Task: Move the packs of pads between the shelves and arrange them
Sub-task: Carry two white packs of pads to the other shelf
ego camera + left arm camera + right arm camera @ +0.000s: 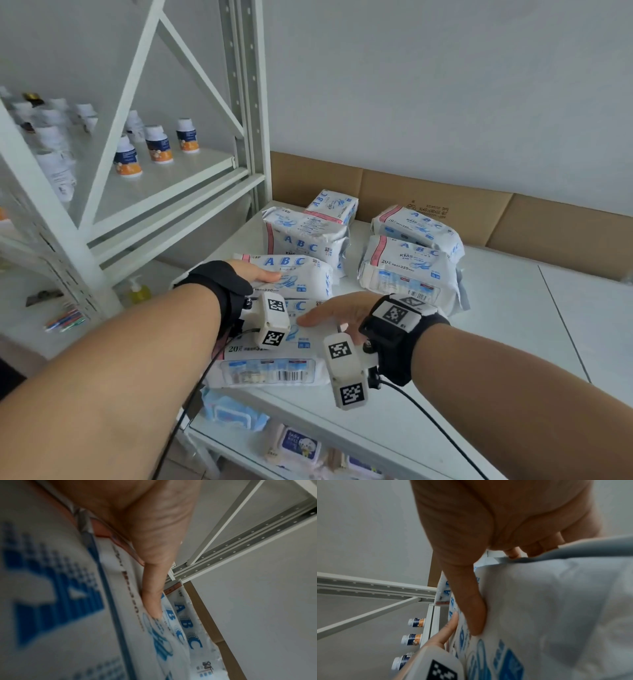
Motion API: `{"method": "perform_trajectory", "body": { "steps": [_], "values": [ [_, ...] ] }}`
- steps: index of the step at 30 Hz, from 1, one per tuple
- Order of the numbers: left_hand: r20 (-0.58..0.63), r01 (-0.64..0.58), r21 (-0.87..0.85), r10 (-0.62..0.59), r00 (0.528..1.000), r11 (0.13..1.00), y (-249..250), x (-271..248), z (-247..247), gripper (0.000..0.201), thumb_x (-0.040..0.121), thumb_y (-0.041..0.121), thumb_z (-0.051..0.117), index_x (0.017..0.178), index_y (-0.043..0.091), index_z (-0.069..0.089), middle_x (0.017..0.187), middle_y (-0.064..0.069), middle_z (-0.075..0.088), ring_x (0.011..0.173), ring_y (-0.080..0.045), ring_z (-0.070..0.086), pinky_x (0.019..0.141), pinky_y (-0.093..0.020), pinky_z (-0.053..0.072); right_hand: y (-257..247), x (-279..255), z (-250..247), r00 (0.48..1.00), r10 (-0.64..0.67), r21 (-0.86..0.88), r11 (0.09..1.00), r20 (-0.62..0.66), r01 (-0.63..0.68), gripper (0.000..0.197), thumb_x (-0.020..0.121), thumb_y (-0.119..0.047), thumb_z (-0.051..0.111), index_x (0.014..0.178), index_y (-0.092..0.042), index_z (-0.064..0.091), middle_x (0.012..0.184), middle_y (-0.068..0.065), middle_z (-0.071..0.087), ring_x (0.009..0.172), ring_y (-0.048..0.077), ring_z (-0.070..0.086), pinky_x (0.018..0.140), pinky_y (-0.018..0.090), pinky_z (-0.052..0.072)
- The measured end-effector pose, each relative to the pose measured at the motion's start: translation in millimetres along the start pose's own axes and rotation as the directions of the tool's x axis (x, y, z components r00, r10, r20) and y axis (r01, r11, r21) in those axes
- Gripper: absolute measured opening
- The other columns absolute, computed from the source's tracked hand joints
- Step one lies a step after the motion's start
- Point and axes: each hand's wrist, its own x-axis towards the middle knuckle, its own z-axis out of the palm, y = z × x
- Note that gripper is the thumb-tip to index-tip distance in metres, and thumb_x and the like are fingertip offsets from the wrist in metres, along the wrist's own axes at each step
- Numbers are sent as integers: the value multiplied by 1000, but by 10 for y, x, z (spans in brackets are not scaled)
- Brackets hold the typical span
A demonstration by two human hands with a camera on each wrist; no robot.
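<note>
White shelf (513, 308) — "ABC" packs (407, 270), "320mm".

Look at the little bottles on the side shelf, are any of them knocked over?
No, the orange-and-blue labelled bottles that show clearly stand upright on the grey shelf, caps up; the blurred ones farther back are unclear.

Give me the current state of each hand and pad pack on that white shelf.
Left hand: flat on the second white ABC pad pack.
Right hand: gripping the nearest white ABC pad pack.
Nearest pack: lying flat, barcode facing front.
Two right-hand packs: stacked.
Rear packs: lying untouched.
White bottles: upright.
</note>
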Motion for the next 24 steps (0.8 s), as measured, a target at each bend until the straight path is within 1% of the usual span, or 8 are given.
{"method": "perform_trajectory", "body": {
  "steps": [3, 6, 10, 11, 13, 15, 18, 24],
  "values": [
    [80, -9, -40, 13, 997, 999, 5, -18, 111, 57, 87, 19, 65, 138, 3, 45, 124, -10, 63, 100, -18, 65, 83, -20, 53, 67, -38, -24, 1000, -2, 19, 1000, 7, 2, 35, 63, -27, 86, 92, -19, 70, 94, 6, 76, 88, 21, 72, 92, 35, 51],
    [58, -62, -26, 64, 996, 998, 40, -45, 240, 45, 92, 15, 58, 135, 4, 47, 88, -6, 75, 62, -10, 70, 48, -15, 52, 165, -87, -16, 1000, 14, 43, 999, 18, -15, 42, 70, -27, 81, 108, -17, 65, 114, 11, 70, 115, 29, 62, 107, 46, 40],
    [45, -72, 20, 71, 996, 997, 103, -81, 337, 57, 87, 24, 66, 136, 3, 45, 118, 3, 62, 95, -14, 65, 84, -20, 50, 303, -185, -118, 999, 33, 76, 997, -15, -32, 39, 73, -24, 79, 107, -15, 63, 118, 13, 68, 117, 30, 60, 108, 44, 39],
    [29, -103, 62, 102, 994, 993, 104, -72, 336, 55, 87, 25, 66, 134, 9, 45, 108, 8, 59, 94, -10, 63, 84, -17, 47, 337, -220, -189, 999, 41, 83, 996, -33, -38, 40, 71, -24, 80, 106, -15, 63, 114, 13, 70, 112, 29, 63, 106, 43, 41],
    [31, -102, 96, 100, 995, 990, 92, -75, 332, 39, 87, 26, 65, 121, 14, 50, 66, 11, 68, 60, -1, 64, 53, -6, 45, 404, -310, -365, 996, 59, 73, 996, -64, -55, 46, 66, -23, 83, 106, -14, 63, 105, 12, 73, 106, 28, 66, 102, 42, 45],
    [12, -85, 107, 84, 996, 991, 71, -108, 333, 13, 85, 27, 67, 88, 18, 58, 44, 9, 64, 39, -5, 59, 30, -8, 34, 488, -414, -543, 993, 76, 81, 994, -91, -69, 56, 58, -19, 87, 109, -14, 63, 100, 12, 74, 101, 30, 69, 97, 46, 49],
    [32, -105, 98, 102, 994, 990, 61, -116, 336, 14, 86, 21, 66, 77, 12, 59, 45, 2, 65, 32, -6, 57, 28, -8, 31, 600, -546, -722, 990, 74, 82, 995, -118, -65, 61, 54, -15, 89, 109, -14, 63, 101, 13, 74, 100, 33, 69, 96, 51, 49],
    [90, -125, 107, 115, 989, 986, 62, -219, 370, 6, 90, 6, 59, 85, 9, 61, 54, -3, 70, 41, -12, 65, 34, -14, 43, 753, -713, -869, 974, 46, 39, 999, -220, -38, 60, 62, -13, 86, 116, -13, 61, 105, 14, 73, 105, 35, 66, 97, 52, 48]
  ]
}}
